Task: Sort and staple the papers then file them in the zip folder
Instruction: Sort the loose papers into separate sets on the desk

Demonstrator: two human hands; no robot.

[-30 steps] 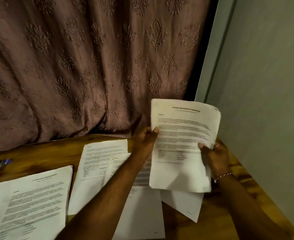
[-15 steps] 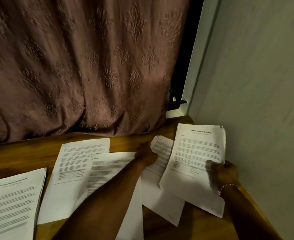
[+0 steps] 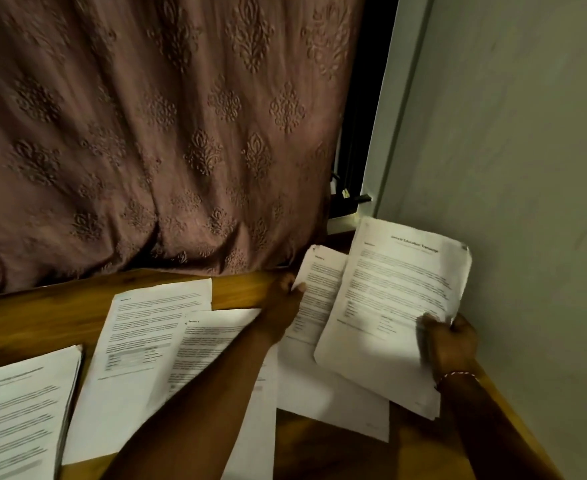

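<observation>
Printed white papers are spread over a wooden table (image 3: 247, 289). My right hand (image 3: 453, 344) grips a thin sheaf of pages with a title line (image 3: 399, 292) by its right edge, held low at the table's right end. My left hand (image 3: 287, 299) pinches the left edge of a single printed sheet (image 3: 319, 289) that lies partly under that sheaf. Two more loose sheets lie overlapping left of my left arm: a far sheet (image 3: 153, 323) and a nearer sheet (image 3: 216, 344). A thicker stack of pages (image 3: 22, 410) sits at the near left. No stapler or zip folder is in view.
A patterned brown curtain (image 3: 167, 133) hangs along the table's far edge. A pale wall (image 3: 527, 168) runs close along the right side of the table. A dark gap with a window latch (image 3: 351, 199) lies between curtain and wall.
The titled sheaf has come down from in front of me to just above the table at the right. My left hand let go of it and took the edge of the sheet beneath.
</observation>
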